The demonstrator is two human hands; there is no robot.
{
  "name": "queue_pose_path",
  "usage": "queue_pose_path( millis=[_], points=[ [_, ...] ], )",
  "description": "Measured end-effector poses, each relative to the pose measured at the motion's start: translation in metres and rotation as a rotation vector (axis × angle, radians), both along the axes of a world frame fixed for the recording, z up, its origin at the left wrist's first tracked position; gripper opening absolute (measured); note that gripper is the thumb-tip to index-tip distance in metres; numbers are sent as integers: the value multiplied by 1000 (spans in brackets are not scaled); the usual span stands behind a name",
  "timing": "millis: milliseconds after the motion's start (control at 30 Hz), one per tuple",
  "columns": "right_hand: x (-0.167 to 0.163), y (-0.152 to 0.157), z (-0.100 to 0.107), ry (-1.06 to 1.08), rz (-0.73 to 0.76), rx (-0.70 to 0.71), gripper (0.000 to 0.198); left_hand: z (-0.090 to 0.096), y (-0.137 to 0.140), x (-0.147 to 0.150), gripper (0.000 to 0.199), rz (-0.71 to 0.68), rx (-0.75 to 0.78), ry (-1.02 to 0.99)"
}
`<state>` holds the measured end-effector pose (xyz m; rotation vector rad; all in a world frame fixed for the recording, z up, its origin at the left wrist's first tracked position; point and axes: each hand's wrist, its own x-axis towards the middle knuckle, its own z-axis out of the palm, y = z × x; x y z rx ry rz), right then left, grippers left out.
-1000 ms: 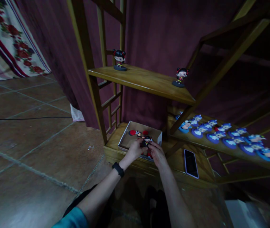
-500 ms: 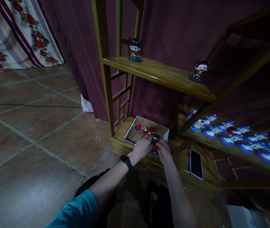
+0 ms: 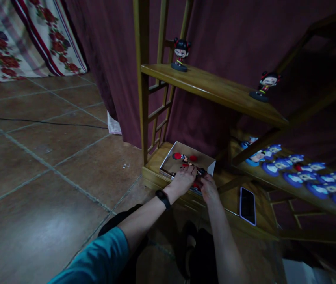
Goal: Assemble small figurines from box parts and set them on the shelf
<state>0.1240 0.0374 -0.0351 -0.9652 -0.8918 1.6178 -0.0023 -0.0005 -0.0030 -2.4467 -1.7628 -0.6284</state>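
Observation:
Both hands are over a shallow open box point(image 3: 206, 155) on the low wooden shelf. A small black-haired figurine point(image 3: 201, 171) is between them. Wearing a black wristband, my left hand point(image 3: 183, 180) curls its fingers against the figurine's left side. My right hand point(image 3: 209, 187) closes its fingertips on the figurine from the right. Inside the box, by its back left corner, lie red round pieces point(image 3: 177, 156) and another figurine point(image 3: 186, 159). My fingers hide much of the held figurine and the box's front.
On the upper shelf point(image 3: 215, 89) stand two black-haired figurines, one at the left point(image 3: 181, 54) and one at the right point(image 3: 266, 86). Several blue-and-white figurines point(image 3: 300, 176) fill the shelf at right. A phone point(image 3: 247, 206) lies on the low shelf. A cable point(image 3: 43, 122) crosses the tiled floor.
The view has shifted, so the shelf sits further right. My hands stay at the box around the same figurine, which has tipped to the right.

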Motion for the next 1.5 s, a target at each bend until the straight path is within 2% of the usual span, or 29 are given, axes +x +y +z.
queue_pose_path(
  millis=[333,500,633,733,933,1067,1267,1400,1500],
  points=[
    [-4,-3,5,-10,0,-8,35,2,-4,2,39,1,11,71],
    [-3,-3,3,-17,-14,-21,34,4,-4,1,37,-2,-28,2],
    [-2,-3,1,-51,-21,-18,23,3,-1,-2,38,60,-165,-177],
    [-2,-2,1,-32,10,-21,24,1,4,-4,34,93,-251,-325],
    [-3,0,1,15,-67,-95,25,2,13,-10,30,87,-311,-612],
    [-1,-1,3,53,-17,-95,31,2,18,-12,28,47,-388,-934],
    [0,-3,6,120,27,-72,36,-2,21,-12,36,-11,-505,-1429],
    [-3,-4,10,167,29,-60,36,-1,21,-12,42,6,-575,-1587],
    [-6,-4,14,209,32,-51,36,2,21,-12,46,30,-552,-1616]
  ],
)
